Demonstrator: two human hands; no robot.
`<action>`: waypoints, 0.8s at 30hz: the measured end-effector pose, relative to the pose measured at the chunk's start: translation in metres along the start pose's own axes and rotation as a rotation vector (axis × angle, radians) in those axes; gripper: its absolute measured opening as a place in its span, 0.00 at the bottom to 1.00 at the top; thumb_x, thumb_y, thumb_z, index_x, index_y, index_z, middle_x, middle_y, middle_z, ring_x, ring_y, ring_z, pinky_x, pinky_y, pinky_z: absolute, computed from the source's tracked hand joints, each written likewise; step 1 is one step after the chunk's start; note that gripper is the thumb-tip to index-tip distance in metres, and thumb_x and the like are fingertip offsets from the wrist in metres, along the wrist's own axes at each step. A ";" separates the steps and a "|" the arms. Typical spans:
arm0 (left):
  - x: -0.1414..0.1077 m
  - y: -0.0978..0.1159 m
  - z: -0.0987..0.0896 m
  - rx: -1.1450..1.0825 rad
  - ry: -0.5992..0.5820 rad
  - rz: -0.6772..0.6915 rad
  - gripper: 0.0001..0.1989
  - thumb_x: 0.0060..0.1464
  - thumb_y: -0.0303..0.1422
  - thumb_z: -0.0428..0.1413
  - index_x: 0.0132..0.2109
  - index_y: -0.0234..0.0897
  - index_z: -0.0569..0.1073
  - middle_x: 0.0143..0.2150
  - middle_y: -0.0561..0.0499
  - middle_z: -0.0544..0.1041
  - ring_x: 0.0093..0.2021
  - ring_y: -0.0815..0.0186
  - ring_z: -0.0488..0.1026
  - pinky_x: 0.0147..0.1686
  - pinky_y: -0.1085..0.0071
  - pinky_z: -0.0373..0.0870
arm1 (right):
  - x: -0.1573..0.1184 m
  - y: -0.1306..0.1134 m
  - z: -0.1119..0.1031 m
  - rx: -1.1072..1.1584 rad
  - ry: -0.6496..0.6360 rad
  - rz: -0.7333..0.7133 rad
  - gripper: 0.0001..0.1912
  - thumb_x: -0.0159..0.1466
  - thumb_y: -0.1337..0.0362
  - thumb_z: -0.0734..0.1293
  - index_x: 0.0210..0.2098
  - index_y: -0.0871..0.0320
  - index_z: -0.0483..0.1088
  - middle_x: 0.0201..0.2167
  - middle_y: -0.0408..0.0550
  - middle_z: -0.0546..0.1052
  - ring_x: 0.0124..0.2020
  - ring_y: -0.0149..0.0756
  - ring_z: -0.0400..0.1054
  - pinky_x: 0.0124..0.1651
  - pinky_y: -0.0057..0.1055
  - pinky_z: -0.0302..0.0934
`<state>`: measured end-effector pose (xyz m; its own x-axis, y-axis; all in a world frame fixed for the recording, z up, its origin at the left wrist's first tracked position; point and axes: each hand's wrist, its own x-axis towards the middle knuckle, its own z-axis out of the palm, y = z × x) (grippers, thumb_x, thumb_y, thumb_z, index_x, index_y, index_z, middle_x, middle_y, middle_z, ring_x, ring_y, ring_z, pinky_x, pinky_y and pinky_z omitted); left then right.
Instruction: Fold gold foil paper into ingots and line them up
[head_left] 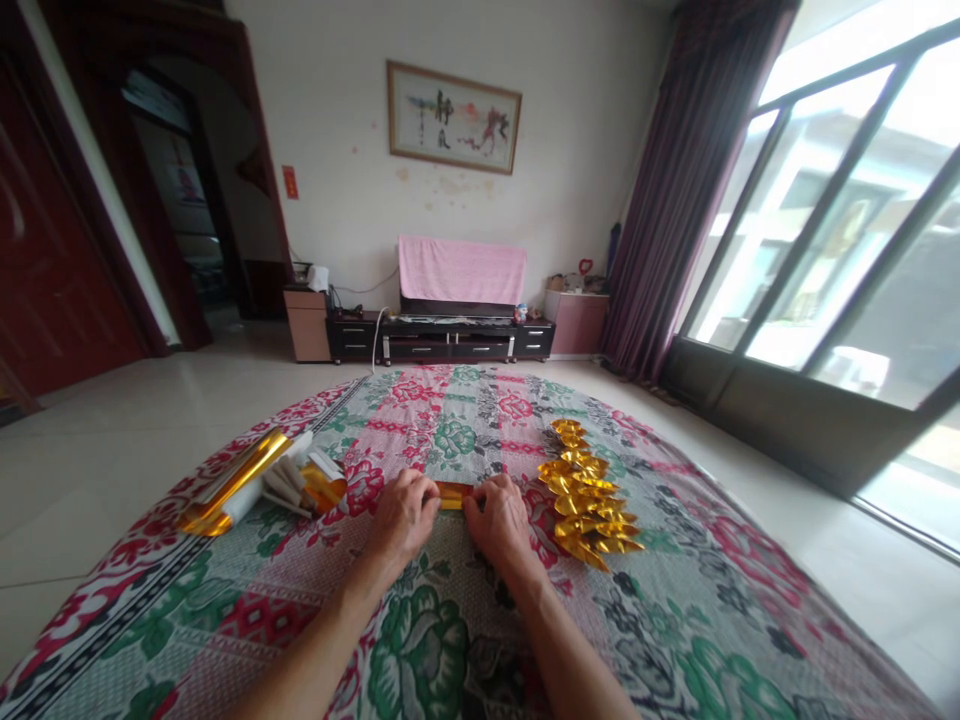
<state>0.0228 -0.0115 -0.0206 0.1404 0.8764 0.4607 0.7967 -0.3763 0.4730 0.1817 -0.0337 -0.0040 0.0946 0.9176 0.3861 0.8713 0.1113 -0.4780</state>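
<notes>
Between my hands lies a small strip of gold foil paper (452,496), low over the flowered cloth. My left hand (407,508) pinches its left end, with the fingers curled. At the other end my right hand (497,512) grips the foil the same way. Both thumbs point inward toward the strip. To the right sits a row of folded gold foil pieces (592,500) with pointed ends, close together. Off to the left are a shiny gold foil roll (244,480) and a pile of pale and gold paper pieces (300,485).
A patterned cloth (420,640) covers the round table under my hands. Beyond it stand a low black cabinet (450,345) and a screen draped with a pink towel (463,268). A purple curtain (682,180) and tall windows (825,230) are at right.
</notes>
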 end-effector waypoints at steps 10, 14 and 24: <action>0.000 0.000 0.004 0.031 -0.021 -0.009 0.12 0.49 0.22 0.48 0.30 0.37 0.75 0.40 0.47 0.72 0.42 0.63 0.69 0.46 0.66 0.63 | 0.000 0.004 0.008 0.006 0.025 -0.009 0.08 0.57 0.65 0.63 0.25 0.57 0.71 0.32 0.47 0.71 0.36 0.35 0.62 0.41 0.28 0.53; -0.002 0.010 0.001 0.073 0.019 -0.017 0.08 0.50 0.27 0.51 0.28 0.37 0.74 0.37 0.47 0.71 0.40 0.63 0.69 0.44 0.67 0.64 | 0.000 0.002 0.007 0.000 0.020 0.001 0.08 0.57 0.64 0.63 0.24 0.57 0.71 0.32 0.48 0.71 0.36 0.36 0.62 0.40 0.28 0.53; 0.002 0.007 0.006 0.085 0.015 -0.050 0.02 0.47 0.28 0.55 0.28 0.36 0.72 0.35 0.48 0.71 0.37 0.64 0.68 0.42 0.67 0.63 | 0.000 0.001 0.006 0.008 0.017 0.012 0.08 0.57 0.64 0.63 0.24 0.58 0.71 0.32 0.48 0.71 0.36 0.36 0.62 0.41 0.29 0.53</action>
<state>0.0320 -0.0110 -0.0207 0.0915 0.8885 0.4496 0.8494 -0.3053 0.4305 0.1795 -0.0313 -0.0094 0.1129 0.9124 0.3935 0.8661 0.1037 -0.4890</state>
